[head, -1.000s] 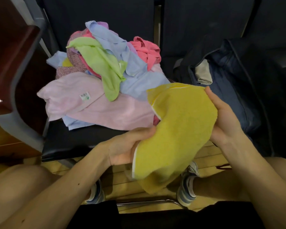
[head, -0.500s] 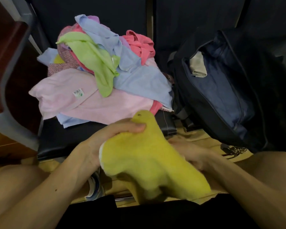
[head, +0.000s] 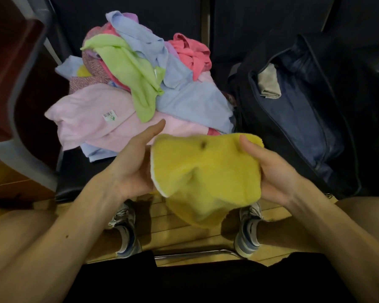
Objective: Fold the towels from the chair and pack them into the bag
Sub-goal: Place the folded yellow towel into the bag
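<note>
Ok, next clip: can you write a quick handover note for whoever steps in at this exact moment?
Right hand: pinches the right edge of the yellow towel, thumb on top.
Left hand: at the towel's left edge, thumb lifted off, fingers hidden behind the cloth, so the grip is unclear.
Yellow towel: in the air above the knees, bunched, not a flat fold.
Pile of towels: unfolded on the chair.
Bag: open, right of the pile, with one grey towel folded inside.
Done: one towel packed.
Left: finish folding the yellow one, pack it, then work through the pile.
</note>
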